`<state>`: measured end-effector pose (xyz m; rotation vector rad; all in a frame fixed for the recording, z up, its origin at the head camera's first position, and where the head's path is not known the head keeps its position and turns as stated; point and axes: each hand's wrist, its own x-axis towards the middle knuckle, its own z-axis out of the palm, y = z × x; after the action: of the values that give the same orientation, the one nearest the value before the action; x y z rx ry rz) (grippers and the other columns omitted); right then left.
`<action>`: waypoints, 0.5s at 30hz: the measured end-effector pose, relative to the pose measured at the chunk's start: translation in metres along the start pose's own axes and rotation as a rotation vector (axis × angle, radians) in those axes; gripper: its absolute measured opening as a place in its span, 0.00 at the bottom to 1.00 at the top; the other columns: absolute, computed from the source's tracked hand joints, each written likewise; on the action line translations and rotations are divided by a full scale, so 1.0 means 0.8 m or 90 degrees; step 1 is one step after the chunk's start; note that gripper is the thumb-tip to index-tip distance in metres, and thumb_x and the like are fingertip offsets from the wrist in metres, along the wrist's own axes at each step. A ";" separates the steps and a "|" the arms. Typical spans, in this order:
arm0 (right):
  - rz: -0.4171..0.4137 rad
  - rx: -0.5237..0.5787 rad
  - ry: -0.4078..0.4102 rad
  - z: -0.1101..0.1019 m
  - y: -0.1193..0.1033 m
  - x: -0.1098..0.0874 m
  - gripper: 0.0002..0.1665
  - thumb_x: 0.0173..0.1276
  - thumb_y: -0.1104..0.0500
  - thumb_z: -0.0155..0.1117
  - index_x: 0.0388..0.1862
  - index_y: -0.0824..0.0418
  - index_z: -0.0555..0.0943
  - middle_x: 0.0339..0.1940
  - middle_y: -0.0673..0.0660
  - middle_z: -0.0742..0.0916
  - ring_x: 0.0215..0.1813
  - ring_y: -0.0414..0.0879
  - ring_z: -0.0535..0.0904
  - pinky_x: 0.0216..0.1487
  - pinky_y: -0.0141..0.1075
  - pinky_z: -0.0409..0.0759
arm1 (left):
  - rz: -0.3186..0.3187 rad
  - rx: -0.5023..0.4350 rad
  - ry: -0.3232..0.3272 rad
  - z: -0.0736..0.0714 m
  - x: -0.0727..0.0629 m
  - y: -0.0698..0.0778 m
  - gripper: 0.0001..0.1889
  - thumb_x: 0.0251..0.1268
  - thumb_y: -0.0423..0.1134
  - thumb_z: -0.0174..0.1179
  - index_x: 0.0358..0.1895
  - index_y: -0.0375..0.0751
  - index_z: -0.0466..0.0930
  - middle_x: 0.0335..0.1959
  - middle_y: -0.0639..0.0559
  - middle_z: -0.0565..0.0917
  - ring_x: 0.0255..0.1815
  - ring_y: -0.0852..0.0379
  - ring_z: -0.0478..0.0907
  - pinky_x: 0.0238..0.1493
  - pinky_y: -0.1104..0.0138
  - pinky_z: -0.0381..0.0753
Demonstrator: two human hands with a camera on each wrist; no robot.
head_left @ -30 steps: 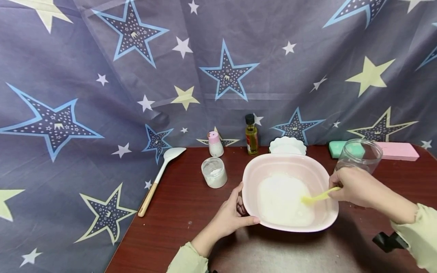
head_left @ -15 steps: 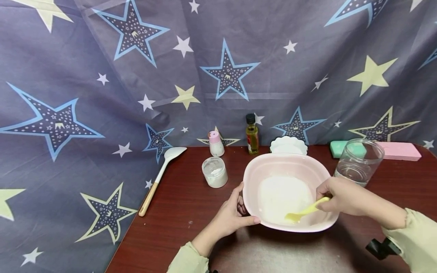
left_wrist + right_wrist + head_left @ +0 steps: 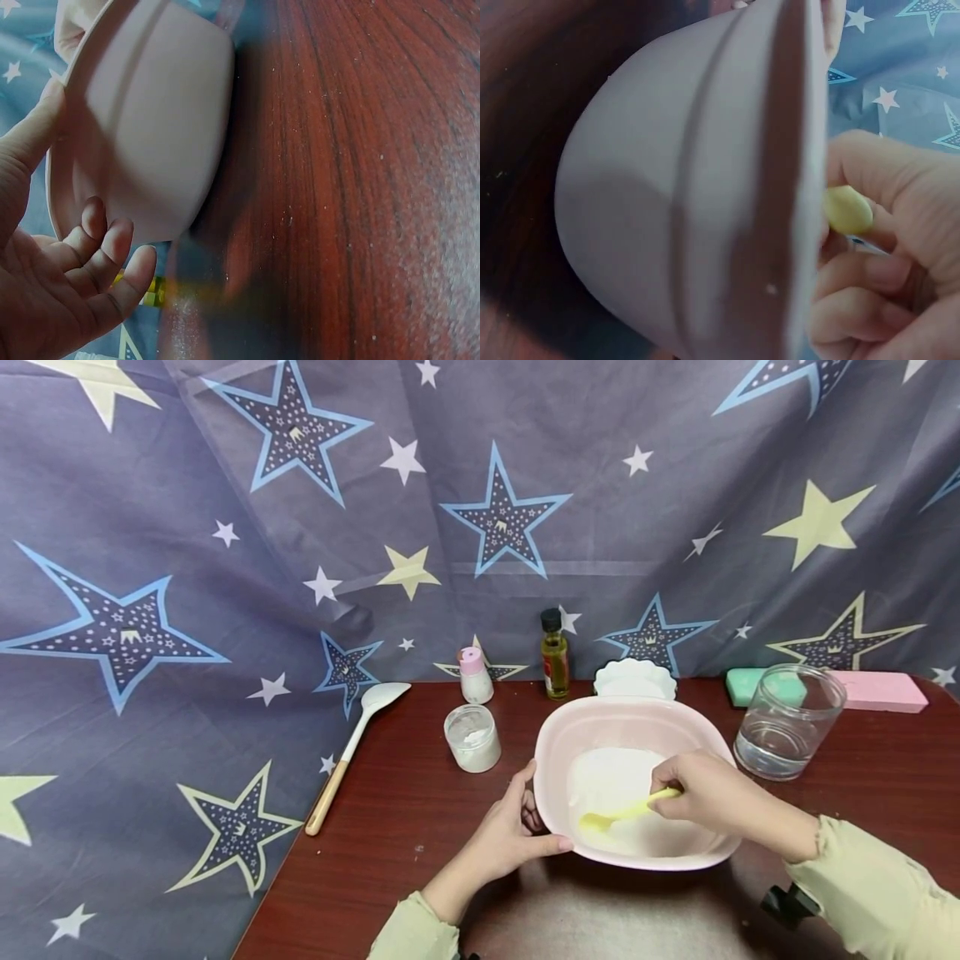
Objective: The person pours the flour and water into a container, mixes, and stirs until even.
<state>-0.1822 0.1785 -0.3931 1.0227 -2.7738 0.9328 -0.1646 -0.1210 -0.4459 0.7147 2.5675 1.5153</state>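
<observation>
Your dark red wood-grain table (image 3: 390,877) carries a wide, pale-pink, round-cornered bowl (image 3: 637,721) with a white mass (image 3: 600,777) inside. A clear glass tumbler (image 3: 783,727) stands just beyond its right side. Your left hand (image 3: 495,839) grips the bowl's left rim, fingers part-bent; your right hand (image 3: 697,789), fingers curled, pinches a slim yellow stirrer (image 3: 630,811) over the white mass.

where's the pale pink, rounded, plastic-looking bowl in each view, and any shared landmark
Head: pale pink, rounded, plastic-looking bowl right of centre, lower half.
Left wrist: upper left, outer wall showing, beside the left hand.
Right wrist: left and centre, outer wall showing, beside the right hand.
Shared landmark: blue-grey star-print cloth: background, left edge and upper right, in that order.
</observation>
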 end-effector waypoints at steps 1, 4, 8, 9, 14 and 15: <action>0.005 -0.009 0.007 0.002 0.001 0.002 0.18 0.51 0.65 0.72 0.14 0.47 0.74 0.14 0.35 0.65 0.21 0.30 0.59 0.22 0.27 0.59 | -0.001 0.001 -0.001 0.000 0.000 0.001 0.55 0.47 0.43 0.78 0.76 0.39 0.50 0.30 0.49 0.80 0.31 0.56 0.78 0.37 0.60 0.81; 0.023 -0.019 0.023 0.006 0.003 0.009 0.18 0.52 0.64 0.73 0.15 0.47 0.75 0.13 0.36 0.66 0.21 0.31 0.60 0.23 0.28 0.60 | -0.004 0.005 -0.001 0.000 0.001 0.001 0.55 0.47 0.43 0.78 0.76 0.39 0.50 0.30 0.50 0.80 0.31 0.57 0.78 0.37 0.60 0.81; 0.047 -0.022 0.050 0.012 0.004 0.016 0.16 0.52 0.66 0.72 0.15 0.49 0.76 0.13 0.38 0.70 0.21 0.32 0.62 0.22 0.29 0.62 | -0.007 0.008 -0.002 -0.001 0.001 0.002 0.55 0.47 0.43 0.78 0.76 0.38 0.50 0.30 0.50 0.80 0.31 0.56 0.78 0.37 0.60 0.81; 0.050 -0.025 0.060 0.014 0.005 0.018 0.16 0.52 0.66 0.71 0.15 0.49 0.76 0.13 0.39 0.70 0.21 0.33 0.62 0.22 0.29 0.63 | -0.009 0.008 -0.003 -0.001 0.001 0.003 0.55 0.47 0.43 0.78 0.76 0.38 0.50 0.30 0.50 0.80 0.31 0.56 0.78 0.37 0.60 0.81; 0.068 -0.052 0.098 0.022 0.008 0.025 0.15 0.52 0.66 0.69 0.15 0.50 0.77 0.13 0.40 0.71 0.21 0.35 0.63 0.22 0.30 0.64 | -0.009 0.010 -0.003 0.000 0.000 0.003 0.55 0.47 0.43 0.78 0.76 0.38 0.50 0.30 0.49 0.81 0.31 0.55 0.78 0.37 0.63 0.81; 0.073 -0.058 0.105 0.023 0.009 0.027 0.14 0.52 0.66 0.68 0.15 0.50 0.77 0.13 0.40 0.71 0.21 0.36 0.63 0.22 0.31 0.64 | -0.010 0.010 -0.003 0.000 -0.001 0.003 0.55 0.47 0.43 0.78 0.76 0.38 0.50 0.30 0.49 0.81 0.32 0.54 0.78 0.36 0.64 0.81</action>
<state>-0.2000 0.1602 -0.4068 0.7449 -2.7331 0.8508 -0.1633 -0.1203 -0.4436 0.6976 2.5793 1.4887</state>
